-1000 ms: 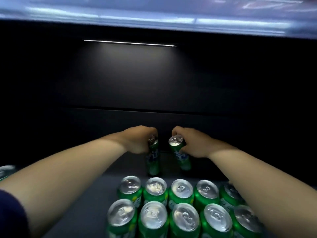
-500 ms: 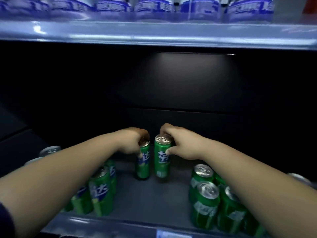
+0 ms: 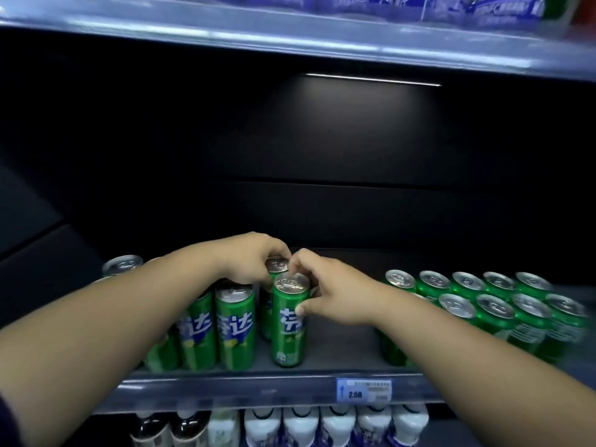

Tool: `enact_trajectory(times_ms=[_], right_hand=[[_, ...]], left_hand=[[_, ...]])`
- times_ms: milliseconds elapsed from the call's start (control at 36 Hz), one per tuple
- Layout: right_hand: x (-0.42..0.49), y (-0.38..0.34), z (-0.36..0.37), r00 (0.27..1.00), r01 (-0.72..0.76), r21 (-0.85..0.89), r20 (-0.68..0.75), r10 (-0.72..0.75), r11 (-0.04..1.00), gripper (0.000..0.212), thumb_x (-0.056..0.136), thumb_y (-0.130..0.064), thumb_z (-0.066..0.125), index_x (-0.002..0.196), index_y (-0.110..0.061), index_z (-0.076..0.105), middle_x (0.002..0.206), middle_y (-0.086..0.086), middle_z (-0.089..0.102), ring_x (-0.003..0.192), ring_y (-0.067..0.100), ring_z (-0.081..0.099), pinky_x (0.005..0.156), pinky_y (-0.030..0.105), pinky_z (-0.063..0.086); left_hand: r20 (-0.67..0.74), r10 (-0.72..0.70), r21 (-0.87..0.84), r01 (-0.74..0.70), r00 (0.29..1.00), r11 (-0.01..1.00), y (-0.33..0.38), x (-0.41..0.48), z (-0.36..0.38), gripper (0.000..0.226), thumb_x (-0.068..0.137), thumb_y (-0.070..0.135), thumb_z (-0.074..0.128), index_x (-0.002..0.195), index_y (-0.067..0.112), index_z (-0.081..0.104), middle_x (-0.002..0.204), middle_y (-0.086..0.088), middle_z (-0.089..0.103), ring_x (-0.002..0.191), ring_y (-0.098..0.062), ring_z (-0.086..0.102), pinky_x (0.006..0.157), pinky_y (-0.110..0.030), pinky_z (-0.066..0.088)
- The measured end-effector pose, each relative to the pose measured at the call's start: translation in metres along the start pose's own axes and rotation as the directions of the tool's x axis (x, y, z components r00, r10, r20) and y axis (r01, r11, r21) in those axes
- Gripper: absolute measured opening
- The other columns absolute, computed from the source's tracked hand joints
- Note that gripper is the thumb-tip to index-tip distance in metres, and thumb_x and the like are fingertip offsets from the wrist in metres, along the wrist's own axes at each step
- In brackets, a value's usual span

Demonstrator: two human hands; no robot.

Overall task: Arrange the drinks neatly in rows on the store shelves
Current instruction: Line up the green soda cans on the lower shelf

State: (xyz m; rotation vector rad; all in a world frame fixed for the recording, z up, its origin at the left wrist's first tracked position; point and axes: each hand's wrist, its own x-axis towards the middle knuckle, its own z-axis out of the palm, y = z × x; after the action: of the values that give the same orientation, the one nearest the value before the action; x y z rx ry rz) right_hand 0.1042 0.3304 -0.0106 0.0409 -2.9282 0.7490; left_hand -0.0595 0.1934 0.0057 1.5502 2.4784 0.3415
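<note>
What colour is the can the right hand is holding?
The can is green with a silver top, best in the head view.

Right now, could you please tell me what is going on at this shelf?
A person is lining up green cans on the middle shelf. The right hand grips the front can near its top; it stands upright by the shelf's front edge. The left hand holds the rear can just behind it. A left group of cans stands beside them, and two right rows of cans stand further along.
</note>
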Motion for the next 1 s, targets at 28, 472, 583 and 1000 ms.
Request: enact_trajectory(times_ms=[28,472,583,1000], right_hand=[[-0.001,-0.001,0.003,1.0,-0.005,0.011,-0.005,0.005,1.0,0.05,0.078,-0.024,0.083,0.106,-0.037,0.044,0.105,-0.009,0.063,0.085,0.013,0.06,0.079,0.041,0.053],[-0.015,-0.012,0.047,0.969,-0.155,0.119,-0.174,0.174,0.981,0.052,0.077,-0.03,0.084,0.114,-0.037,0.048,0.121,-0.014,0.056,0.109,0.007,0.056,0.091,0.03,0.049],[-0.014,-0.023,0.057,0.969,-0.121,0.104,-0.204,0.14,0.987,0.046,0.082,-0.028,0.081,0.108,-0.033,0.043,0.125,-0.012,0.05,0.109,0.008,0.052,0.085,0.022,0.04],[-0.015,-0.017,0.071,0.954,-0.116,0.32,-0.229,0.196,0.94,0.059,0.078,-0.02,0.081,0.114,-0.044,0.043,0.121,-0.015,0.058,0.111,0.006,0.062,0.089,0.041,0.057]], left_hand=[[0.014,0.004,-0.021,-0.003,1.0,1.0,-0.002,-0.002,0.0,0.046,0.065,0.023,0.081,0.099,0.043,0.059,0.097,0.014,0.069,0.088,-0.007,0.066,0.08,-0.032,0.056],[-0.157,-0.129,-0.19,0.098,0.979,0.977,-0.011,-0.006,0.01,0.021,0.098,0.029,0.055,0.089,0.037,0.071,0.093,0.014,0.072,0.092,-0.007,0.065,0.086,-0.03,0.052],[-0.199,-0.154,-0.157,0.124,0.968,0.98,-0.013,-0.004,0.008,0.017,0.097,0.032,0.058,0.085,0.036,0.07,0.086,0.012,0.07,0.088,-0.009,0.065,0.084,-0.031,0.053],[-0.158,-0.129,-0.256,0.086,0.979,0.963,-0.021,-0.005,0.014,0.02,0.101,0.026,0.054,0.095,0.028,0.073,0.082,0.013,0.068,0.084,-0.008,0.064,0.081,-0.029,0.051]])
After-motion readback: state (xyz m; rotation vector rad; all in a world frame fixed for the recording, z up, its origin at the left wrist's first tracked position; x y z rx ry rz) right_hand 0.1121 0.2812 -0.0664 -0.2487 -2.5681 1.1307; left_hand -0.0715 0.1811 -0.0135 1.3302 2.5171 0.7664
